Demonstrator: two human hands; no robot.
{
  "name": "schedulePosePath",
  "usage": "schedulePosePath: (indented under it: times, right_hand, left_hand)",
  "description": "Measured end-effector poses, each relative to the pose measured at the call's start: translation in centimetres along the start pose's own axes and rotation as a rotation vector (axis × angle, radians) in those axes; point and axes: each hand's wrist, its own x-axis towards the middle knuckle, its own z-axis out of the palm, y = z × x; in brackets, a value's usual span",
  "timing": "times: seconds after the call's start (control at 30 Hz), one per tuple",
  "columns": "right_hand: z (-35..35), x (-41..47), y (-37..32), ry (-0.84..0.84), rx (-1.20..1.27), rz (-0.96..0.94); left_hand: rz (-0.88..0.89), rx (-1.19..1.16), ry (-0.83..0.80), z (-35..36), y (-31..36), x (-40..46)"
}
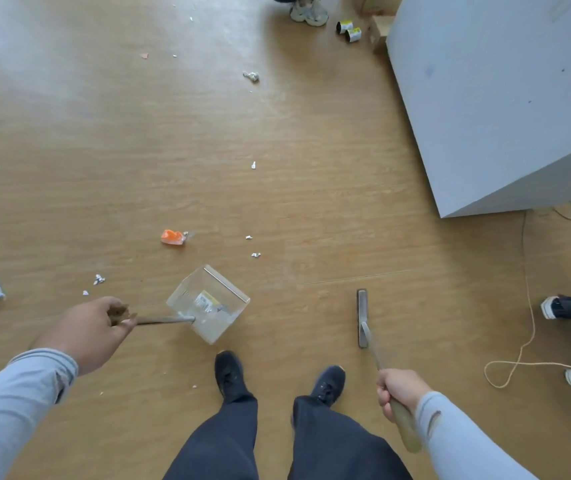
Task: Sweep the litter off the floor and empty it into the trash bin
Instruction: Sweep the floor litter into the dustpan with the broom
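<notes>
Well, the clear dustpan (209, 303) sits on the wood floor (311, 168) just ahead of the person's two dark shoes, its mouth opening to the far right and its long metal handle running back to the left. Inside lie a yellow-labelled wrapper (207, 301) and some whitish scraps. The left hand (91, 329) grips the handle's brown end, fingers curled around it. The right hand (400, 393) is wrapped round the broom's handle, which slants up and left to a narrow grey broom head (362, 317) lying near-to-far on the floor, right of the dustpan and apart from it. One orange wrapper (172, 236) lies farther off to the left, with small white bits scattered around. Two yellow-labelled rolls (349, 30) sit far back beside a grey cabinet (502, 98).
</notes>
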Motion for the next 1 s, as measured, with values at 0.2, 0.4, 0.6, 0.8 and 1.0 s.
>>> schedulePosePath:
  times: [0.2, 0.4, 0.6, 0.8, 1.0]
  right_hand:
    - [9.4, 1.7, -3.4, -0.106, 0.33, 0.091]
    - [17.3, 0.5, -9.1, -0.222, 0.519, 0.04]
    - [20.6, -1.9, -13.1, -0.289, 0.5, -0.01]
    - [19.9, -3.7, -14.9, -0.31, 0.291, -0.063]
    - [16.7, -4.7, -14.4, -0.119, -0.223, -0.299]
  left_hand:
    - [0.008, -0.036, 0.007, -0.1, -1.5, 2.4]
    - [0.037, 0.022, 0.012, -0.7, -1.3, 4.0]
    - [0.039, 0.081, 0.005, -2.2, -2.7, 5.4]
    - [0.041, 0.047, -0.005, -3.0, -3.4, 6.4]
    - [0.011, 0.005, -0.014, -3.2, -4.2, 6.8]
